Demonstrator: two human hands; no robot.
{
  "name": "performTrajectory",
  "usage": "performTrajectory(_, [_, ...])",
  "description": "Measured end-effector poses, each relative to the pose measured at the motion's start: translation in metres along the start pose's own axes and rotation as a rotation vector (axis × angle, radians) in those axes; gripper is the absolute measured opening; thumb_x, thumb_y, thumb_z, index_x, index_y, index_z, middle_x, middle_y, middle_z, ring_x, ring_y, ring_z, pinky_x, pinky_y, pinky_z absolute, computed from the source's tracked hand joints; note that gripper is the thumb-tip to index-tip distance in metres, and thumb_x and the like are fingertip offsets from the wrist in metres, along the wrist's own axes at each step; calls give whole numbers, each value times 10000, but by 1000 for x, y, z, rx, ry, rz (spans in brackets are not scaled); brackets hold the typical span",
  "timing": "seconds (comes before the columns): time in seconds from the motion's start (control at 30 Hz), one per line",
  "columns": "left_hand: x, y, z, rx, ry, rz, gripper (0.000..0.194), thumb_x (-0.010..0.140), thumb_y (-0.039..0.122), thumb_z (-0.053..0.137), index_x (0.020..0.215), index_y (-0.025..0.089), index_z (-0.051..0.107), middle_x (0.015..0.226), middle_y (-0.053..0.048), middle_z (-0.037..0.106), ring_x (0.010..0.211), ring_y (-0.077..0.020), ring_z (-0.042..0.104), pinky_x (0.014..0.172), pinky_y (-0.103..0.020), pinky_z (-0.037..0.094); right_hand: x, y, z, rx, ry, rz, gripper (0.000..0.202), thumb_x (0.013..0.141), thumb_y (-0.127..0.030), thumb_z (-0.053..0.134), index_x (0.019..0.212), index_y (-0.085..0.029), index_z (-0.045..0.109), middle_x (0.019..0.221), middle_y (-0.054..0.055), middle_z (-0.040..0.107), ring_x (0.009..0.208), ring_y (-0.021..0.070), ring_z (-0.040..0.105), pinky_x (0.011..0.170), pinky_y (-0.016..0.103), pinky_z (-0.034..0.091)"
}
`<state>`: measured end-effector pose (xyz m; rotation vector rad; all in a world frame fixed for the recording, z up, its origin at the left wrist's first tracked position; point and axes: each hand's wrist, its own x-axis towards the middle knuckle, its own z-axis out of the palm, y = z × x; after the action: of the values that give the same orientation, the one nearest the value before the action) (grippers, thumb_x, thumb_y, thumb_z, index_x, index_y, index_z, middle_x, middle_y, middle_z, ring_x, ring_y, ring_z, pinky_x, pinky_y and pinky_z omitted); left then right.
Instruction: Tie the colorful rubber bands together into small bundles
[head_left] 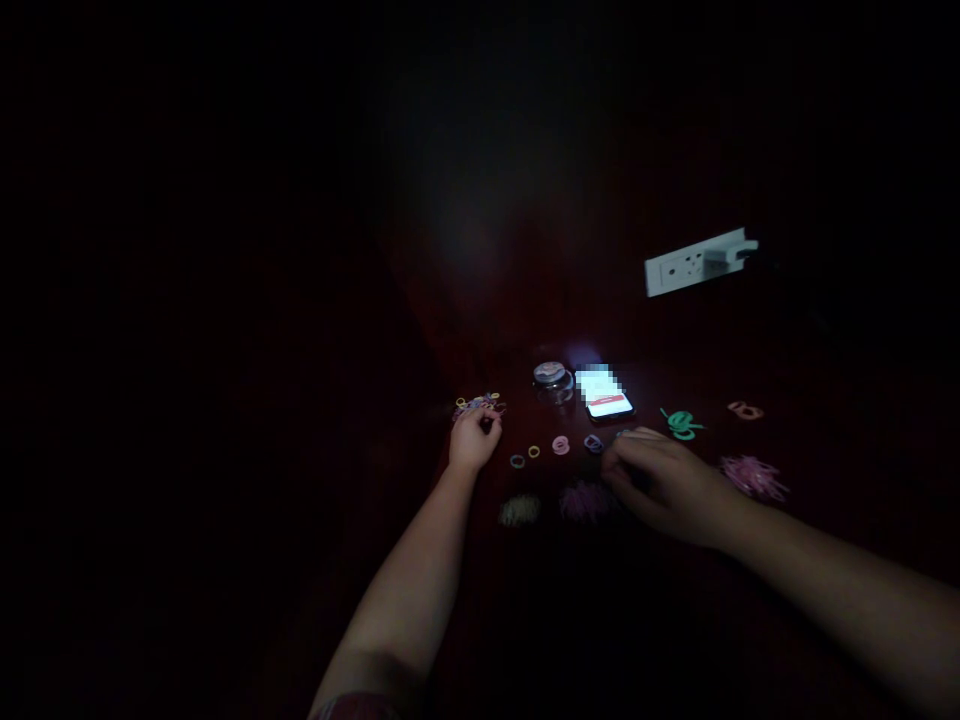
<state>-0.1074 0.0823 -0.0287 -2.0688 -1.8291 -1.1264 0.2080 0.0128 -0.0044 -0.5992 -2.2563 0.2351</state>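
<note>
In dim light, my left hand is at a pile of mixed coloured elastic bands on the left of the dark table. Its thumb and fingers are curled together, and anything between them is too small to make out. My right hand hangs over the row of small sorted bands, fingers bent inward; whatever they pinch is hidden. Just left of its fingertips lie dark blue bands. Farther left come pink bands, a yellow band and a dull greenish band.
A lit phone lies behind the row, beside a lidded clear jar. Green bands, orange bands and a pink heap are at right. Nearer lie a yellowish heap and a purple heap. A socket strip is behind.
</note>
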Motion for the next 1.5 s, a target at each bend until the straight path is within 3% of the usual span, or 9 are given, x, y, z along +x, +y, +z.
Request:
performTrajectory(0.13, [-21, 54, -23, -68, 37, 195, 62, 836, 223, 609, 823, 208, 668, 943, -29, 735, 975, -169, 666, 990, -344, 481, 2, 0, 1, -37, 49, 42, 65, 842, -146, 548, 827, -207, 532, 716, 7, 582, 680, 176, 520, 676, 319, 392])
performTrajectory(0.27, [-49, 104, -40, -191, 100, 512, 50, 823, 177, 634, 839, 215, 662, 903, -26, 736, 870, -168, 675, 850, -355, 522, 1, -2, 2, -21, 134, 63, 117, 832, -174, 591, 943, -201, 563, 740, 9, 595, 710, 180, 538, 707, 322, 411])
performTrajectory(0.4, [-63, 130, -45, -254, 33, 612, 82, 821, 144, 641, 862, 212, 660, 906, -30, 739, 846, -160, 670, 784, -334, 528, 0, -6, 2, 13, 151, 4, 126, 841, -180, 599, 961, -202, 568, 753, 5, 606, 707, 166, 550, 704, 305, 412])
performTrajectory(0.67, [-57, 134, -41, -320, -8, 615, 78, 830, 136, 642, 856, 207, 662, 892, -25, 739, 878, -158, 673, 811, -333, 528, 1, -5, 6, 11, 168, -106, 36, 874, -165, 555, 874, -187, 584, 744, 12, 621, 707, 156, 564, 705, 303, 418])
performTrajectory(0.87, [-58, 138, -42, -325, -53, 632, 74, 830, 156, 649, 871, 215, 664, 920, -23, 741, 865, -162, 661, 806, -340, 526, 1, -4, 6, 34, 191, -84, 42, 866, -170, 574, 895, -194, 593, 756, 7, 622, 691, 145, 551, 693, 294, 413])
performTrajectory(1.17, [-59, 139, -43, -327, -33, 623, 61, 833, 159, 630, 851, 215, 647, 896, -24, 736, 845, -160, 663, 803, -338, 524, -1, -3, 3, 24, 184, -22, 66, 824, -137, 559, 812, -201, 551, 714, -2, 584, 669, 146, 523, 669, 281, 394])
performTrajectory(1.5, [-59, 140, -42, -361, -33, 593, 73, 831, 170, 660, 825, 211, 600, 840, -7, 714, 815, -151, 641, 787, -318, 510, -1, -3, 2, 49, 125, -69, 95, 841, -123, 527, 785, -199, 531, 733, 2, 571, 697, 147, 515, 690, 292, 383])
